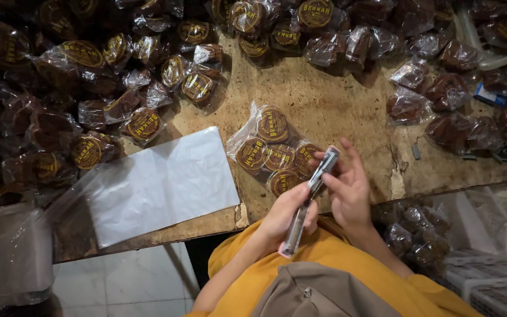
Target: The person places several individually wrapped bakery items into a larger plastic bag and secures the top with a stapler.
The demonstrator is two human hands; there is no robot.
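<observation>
Both my hands hold a slim silver stapler (312,196) above the table's near edge. My left hand (283,216) grips its lower body. My right hand (347,186) has its fingers on the upper end. Just beyond my hands lies a clear bag (271,149) with several round brown cakes bearing round gold labels. A stack of flat clear plastic bags (159,185) lies to the left on the worn wooden table (335,100).
Heaps of wrapped brown cakes (60,105) cover the left and far side of the table. More packets (459,111) lie at the right. White plastic crates (488,276) with packets stand below at the right. Small stapler-pin boxes (491,95) sit at far right.
</observation>
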